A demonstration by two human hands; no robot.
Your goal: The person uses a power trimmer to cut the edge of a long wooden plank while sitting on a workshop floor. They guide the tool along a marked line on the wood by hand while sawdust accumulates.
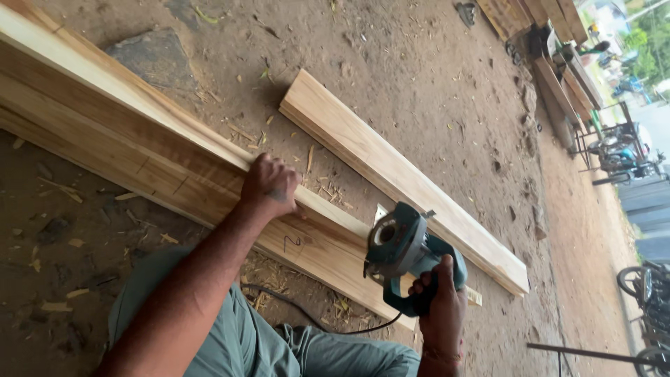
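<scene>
My left hand grips the upper edge of a long pale wooden plank that stands on edge on the dirt ground. My right hand holds the handle of a teal circular saw, which sits at the near end of that plank. A black power cord runs from the saw across the ground toward my green trousers. Pencil marks show on the plank face near my left hand.
A second plank lies flat on the dirt beyond the first. Wood chips and shavings litter the ground. Stacked timber stands at the upper right, with parked bikes at the right edge. A flat stone lies at the upper left.
</scene>
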